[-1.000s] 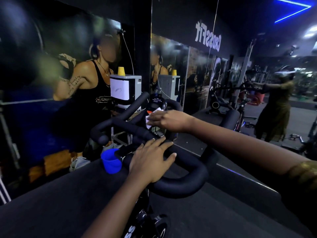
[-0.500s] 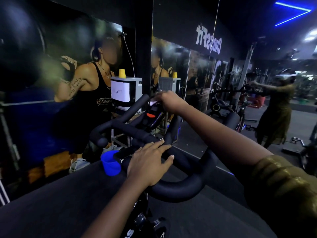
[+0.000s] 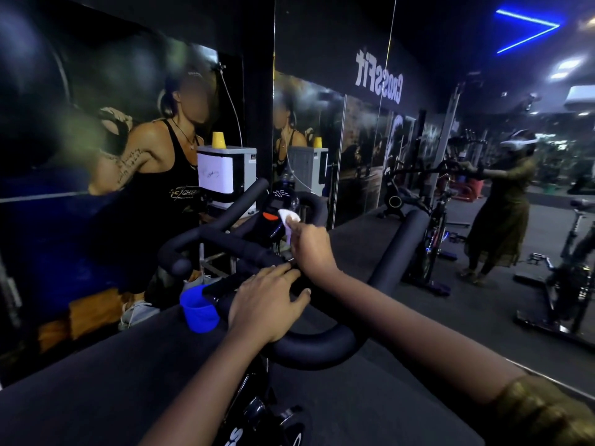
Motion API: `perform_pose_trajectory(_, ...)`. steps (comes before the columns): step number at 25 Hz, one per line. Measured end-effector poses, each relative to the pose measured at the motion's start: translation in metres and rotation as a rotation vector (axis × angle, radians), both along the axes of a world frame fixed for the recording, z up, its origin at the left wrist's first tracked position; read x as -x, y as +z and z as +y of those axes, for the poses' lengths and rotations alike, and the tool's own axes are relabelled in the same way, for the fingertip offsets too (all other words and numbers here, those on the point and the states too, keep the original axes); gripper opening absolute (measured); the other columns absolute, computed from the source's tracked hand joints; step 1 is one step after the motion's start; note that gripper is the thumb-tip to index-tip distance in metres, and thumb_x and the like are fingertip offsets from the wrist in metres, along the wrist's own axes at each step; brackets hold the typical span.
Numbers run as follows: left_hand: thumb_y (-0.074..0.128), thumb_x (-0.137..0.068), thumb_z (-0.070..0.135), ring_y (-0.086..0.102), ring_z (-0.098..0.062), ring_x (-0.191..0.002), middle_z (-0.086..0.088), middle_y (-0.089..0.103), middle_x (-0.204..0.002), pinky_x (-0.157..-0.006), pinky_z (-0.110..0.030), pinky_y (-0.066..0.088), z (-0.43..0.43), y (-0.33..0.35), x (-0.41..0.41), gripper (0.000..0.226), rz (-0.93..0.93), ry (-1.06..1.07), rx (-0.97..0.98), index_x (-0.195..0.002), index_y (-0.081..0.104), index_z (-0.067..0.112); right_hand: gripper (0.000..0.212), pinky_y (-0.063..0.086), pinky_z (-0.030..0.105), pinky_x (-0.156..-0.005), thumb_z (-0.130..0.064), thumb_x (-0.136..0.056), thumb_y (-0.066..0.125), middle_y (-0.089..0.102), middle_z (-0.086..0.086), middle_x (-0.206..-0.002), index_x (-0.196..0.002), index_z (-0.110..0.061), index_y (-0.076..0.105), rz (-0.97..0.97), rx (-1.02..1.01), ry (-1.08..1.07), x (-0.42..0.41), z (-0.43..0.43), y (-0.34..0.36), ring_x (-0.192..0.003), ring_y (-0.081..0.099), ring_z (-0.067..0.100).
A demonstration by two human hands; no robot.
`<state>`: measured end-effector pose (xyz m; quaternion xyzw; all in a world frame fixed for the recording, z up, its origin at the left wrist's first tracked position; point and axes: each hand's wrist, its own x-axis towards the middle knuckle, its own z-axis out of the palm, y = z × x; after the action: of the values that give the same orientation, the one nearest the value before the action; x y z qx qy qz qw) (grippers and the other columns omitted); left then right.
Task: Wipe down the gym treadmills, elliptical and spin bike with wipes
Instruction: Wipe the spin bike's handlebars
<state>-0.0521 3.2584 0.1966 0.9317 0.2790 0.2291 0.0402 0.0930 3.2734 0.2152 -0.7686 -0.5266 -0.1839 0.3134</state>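
Head camera looks down over the spin bike (image 3: 257, 410), and everything here sits around its black handlebar (image 3: 322, 352). The left hand (image 3: 267, 304) rests on the middle of the handlebar. Its fingers are laid out fairly straight over the centre clamp, the thumb is stuck out to the side, and it grasps nothing. The right hand (image 3: 312, 252) is just beyond the handlebar's cross piece, with its fingers bunched and pinching a small white wipe (image 3: 288, 217). The wipe sits up against the near right edge of the console (image 3: 280, 201), which rises from the far side of the handlebar. It looks to be touching the console, though the light is too dim to be sure.

A blue cup (image 3: 197, 313) hangs in a holder just left of the handlebar, right beside the left hand. Further off, beyond the handlebar's left horn, stands a white box (image 3: 215, 173) with a yellow cup (image 3: 218, 140) upside down on top. Behind the box, a wall poster (image 3: 154, 175) shows a person in a black vest. Beyond the handlebar and to its right, a mirror (image 3: 363, 149) reflects the gym floor and a person in a green dress holding a bike. Another exercise bike (image 3: 566, 284) stands well off to the right of the handlebar.
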Motion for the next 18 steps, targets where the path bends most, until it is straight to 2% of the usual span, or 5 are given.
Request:
perform_pose_trajectory(2, 0.038, -0.096, 0.048, 0.034, -0.012, -0.135, 0.013, 0.037, -0.148, -0.103, -0.028, 0.030, -0.002, 0.000, 0.000, 0.045, 0.007, 0.006, -0.018, -0.136, 0.046, 0.029, 0.030, 0.040, 0.037, -0.065, -0.002, -0.089, 0.042, 0.066, 0.022, -0.088, -0.111, -0.010, 0.060, -0.053, 0.050, 0.044, 0.001, -0.002, -0.002, -0.083, 0.060, 0.039)
perform_pose_trajectory(7, 0.038, -0.096, 0.047, 0.028, -0.010, -0.139, 0.014, 0.031, -0.152, -0.109, -0.026, 0.025, 0.001, -0.003, -0.002, 0.048, 0.014, 0.002, -0.022, -0.142, 0.040, 0.033, 0.031, 0.043, 0.033, -0.080, -0.012, -0.092, 0.049, 0.068, 0.021, -0.100, -0.118, -0.018, 0.065, -0.188, 0.239, 0.183, -0.005, -0.015, 0.014, -0.096, 0.061, 0.037)
perform_pose_trajectory(11, 0.040, -0.095, 0.048, 0.023, -0.010, -0.142, 0.018, 0.025, -0.154, -0.114, -0.029, 0.022, 0.008, -0.007, -0.004, 0.049, 0.004, -0.020, 0.005, -0.144, 0.035, 0.040, 0.040, 0.048, 0.034, -0.090, 0.003, -0.087, 0.047, 0.062, 0.010, -0.123, -0.121, -0.012, 0.063, -0.312, -0.006, 0.256, -0.031, -0.012, 0.050, -0.110, 0.061, 0.027)
perform_pose_trajectory(14, 0.039, -0.096, 0.049, 0.019, -0.010, -0.144, 0.019, 0.024, -0.155, -0.116, -0.031, 0.020, 0.011, -0.007, -0.005, 0.050, 0.026, -0.024, -0.006, -0.144, 0.033, 0.041, 0.042, 0.043, 0.038, -0.097, -0.003, -0.092, 0.038, 0.046, 0.006, -0.142, -0.129, -0.011, 0.055, -0.602, 0.317, 0.326, -0.028, 0.003, 0.050, -0.133, 0.040, 0.021)
perform_pose_trajectory(18, 0.037, -0.096, 0.050, 0.018, -0.010, -0.144, 0.017, 0.023, -0.155, -0.117, -0.033, 0.018, 0.011, -0.010, -0.006, 0.050, 0.045, -0.019, -0.016, -0.145, 0.032, 0.041, 0.033, 0.056, 0.041, -0.079, -0.007, -0.082, 0.050, 0.064, 0.015, -0.117, -0.109, -0.001, 0.068, -0.810, 0.315, 0.562, -0.039, -0.001, 0.034, -0.112, 0.059, 0.032)
